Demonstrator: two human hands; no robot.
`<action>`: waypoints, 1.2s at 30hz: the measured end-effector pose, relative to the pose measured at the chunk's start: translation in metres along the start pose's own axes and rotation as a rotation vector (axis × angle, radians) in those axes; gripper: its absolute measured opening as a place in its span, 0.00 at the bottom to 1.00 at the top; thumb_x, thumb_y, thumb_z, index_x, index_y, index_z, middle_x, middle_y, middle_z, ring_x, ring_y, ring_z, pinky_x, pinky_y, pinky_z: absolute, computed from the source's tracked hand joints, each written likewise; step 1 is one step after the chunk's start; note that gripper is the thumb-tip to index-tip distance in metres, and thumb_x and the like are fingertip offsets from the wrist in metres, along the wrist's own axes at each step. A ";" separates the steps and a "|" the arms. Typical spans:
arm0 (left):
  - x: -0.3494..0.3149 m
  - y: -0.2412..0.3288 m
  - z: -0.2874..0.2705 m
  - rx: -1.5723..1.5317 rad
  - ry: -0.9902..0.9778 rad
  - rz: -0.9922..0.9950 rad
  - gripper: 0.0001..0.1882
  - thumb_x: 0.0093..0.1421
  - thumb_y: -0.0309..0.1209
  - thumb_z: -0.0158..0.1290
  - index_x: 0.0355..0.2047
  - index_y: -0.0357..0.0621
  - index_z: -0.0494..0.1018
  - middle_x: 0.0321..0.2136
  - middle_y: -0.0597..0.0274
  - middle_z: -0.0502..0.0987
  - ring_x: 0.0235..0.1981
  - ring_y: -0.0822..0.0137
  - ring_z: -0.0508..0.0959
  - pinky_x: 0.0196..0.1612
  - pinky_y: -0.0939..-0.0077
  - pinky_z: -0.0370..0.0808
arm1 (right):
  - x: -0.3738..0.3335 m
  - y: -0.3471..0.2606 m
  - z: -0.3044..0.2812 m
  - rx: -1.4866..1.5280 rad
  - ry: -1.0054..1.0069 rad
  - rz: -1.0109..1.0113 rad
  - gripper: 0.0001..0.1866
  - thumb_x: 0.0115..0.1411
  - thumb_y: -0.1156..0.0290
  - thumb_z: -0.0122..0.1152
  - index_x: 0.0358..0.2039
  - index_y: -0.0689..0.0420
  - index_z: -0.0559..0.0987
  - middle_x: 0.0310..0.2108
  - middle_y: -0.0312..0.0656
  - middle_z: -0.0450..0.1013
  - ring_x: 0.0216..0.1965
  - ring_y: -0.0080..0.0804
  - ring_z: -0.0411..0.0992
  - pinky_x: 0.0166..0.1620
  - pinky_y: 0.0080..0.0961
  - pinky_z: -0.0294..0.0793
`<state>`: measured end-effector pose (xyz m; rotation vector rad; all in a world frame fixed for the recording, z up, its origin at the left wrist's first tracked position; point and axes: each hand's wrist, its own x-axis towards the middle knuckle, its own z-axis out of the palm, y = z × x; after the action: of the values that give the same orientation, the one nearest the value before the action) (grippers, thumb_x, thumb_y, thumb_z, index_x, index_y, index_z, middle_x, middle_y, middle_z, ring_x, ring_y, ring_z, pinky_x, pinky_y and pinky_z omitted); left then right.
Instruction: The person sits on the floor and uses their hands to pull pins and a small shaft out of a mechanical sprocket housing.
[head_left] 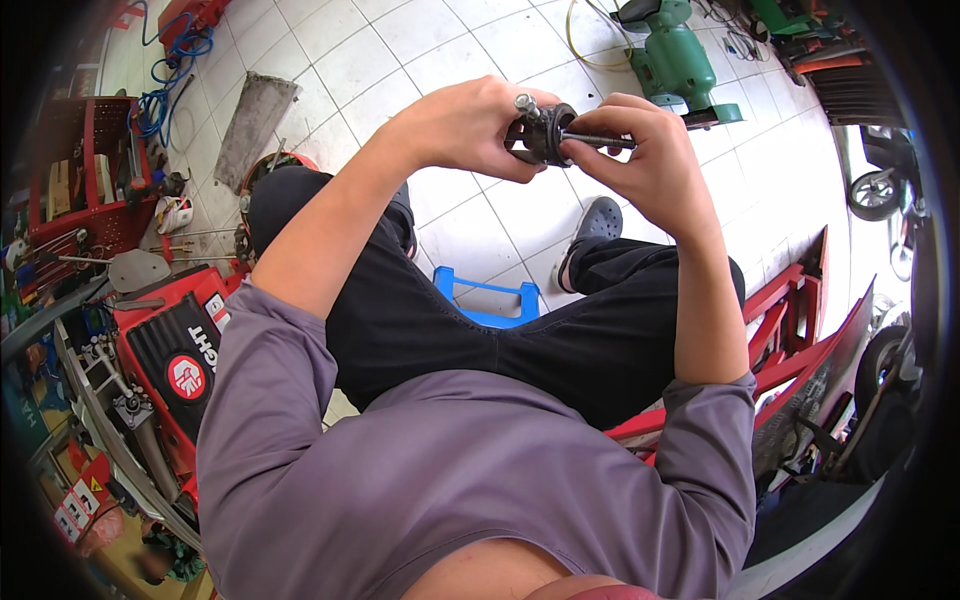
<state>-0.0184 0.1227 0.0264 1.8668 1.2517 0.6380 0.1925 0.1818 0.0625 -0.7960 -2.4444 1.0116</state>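
Above the floor in front of my knees, my left hand (470, 125) is closed around a dark, round mechanical part (552, 140). A shiny bolt head (526, 104) sticks out of its upper left side, towards my left fingers. From the right, my right hand (645, 150) pinches a thin metal rod (600, 141) between thumb and fingers. The rod lies in line with the middle of the round part and meets its right face. How deep it reaches inside is hidden, and the left fingers cover some of the part's far side.
A blue stool (500, 319) shows between my legs. Ahead on the right stands a green bench grinder (680, 65). A grey metal plate (254, 130), blue hose (160, 105) and red tool rack (125, 215) lie left, above a red-black case (165, 345). Red metal framing (785, 310) stands right.
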 end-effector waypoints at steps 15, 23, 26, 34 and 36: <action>0.002 -0.008 0.000 0.083 0.005 0.066 0.25 0.43 0.36 0.63 0.45 0.47 0.74 0.18 0.57 0.77 0.19 0.60 0.77 0.27 0.71 0.74 | -0.003 0.000 0.000 0.081 0.021 -0.045 0.10 0.49 0.74 0.60 0.32 0.63 0.81 0.29 0.44 0.74 0.28 0.34 0.71 0.33 0.27 0.71; 0.001 -0.001 -0.002 0.070 -0.003 -0.022 0.24 0.39 0.29 0.64 0.40 0.44 0.75 0.22 0.60 0.77 0.21 0.63 0.75 0.27 0.73 0.73 | -0.003 -0.001 -0.003 0.091 0.023 0.032 0.10 0.53 0.72 0.59 0.34 0.63 0.81 0.23 0.43 0.71 0.21 0.29 0.65 0.28 0.26 0.67; 0.001 -0.002 -0.003 0.114 0.010 -0.005 0.25 0.39 0.29 0.64 0.41 0.44 0.75 0.22 0.59 0.77 0.21 0.61 0.75 0.27 0.71 0.73 | -0.004 -0.008 -0.003 0.084 -0.061 0.191 0.10 0.55 0.71 0.58 0.35 0.64 0.80 0.19 0.44 0.68 0.19 0.29 0.63 0.27 0.25 0.66; 0.002 -0.009 -0.002 0.144 0.060 0.079 0.25 0.42 0.35 0.63 0.44 0.49 0.75 0.18 0.57 0.76 0.20 0.58 0.76 0.26 0.69 0.73 | -0.003 -0.007 -0.002 0.236 -0.079 0.238 0.11 0.57 0.75 0.56 0.40 0.62 0.79 0.18 0.37 0.65 0.20 0.19 0.58 0.25 0.22 0.59; 0.002 -0.007 -0.003 0.151 0.047 0.046 0.25 0.42 0.35 0.63 0.44 0.49 0.75 0.19 0.57 0.76 0.20 0.58 0.77 0.26 0.69 0.73 | -0.004 -0.006 0.000 0.249 -0.046 0.236 0.12 0.56 0.75 0.55 0.40 0.62 0.79 0.16 0.38 0.62 0.19 0.21 0.57 0.24 0.24 0.59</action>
<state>-0.0233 0.1273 0.0226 2.0194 1.3225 0.6306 0.1934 0.1756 0.0660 -0.9981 -2.2380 1.4019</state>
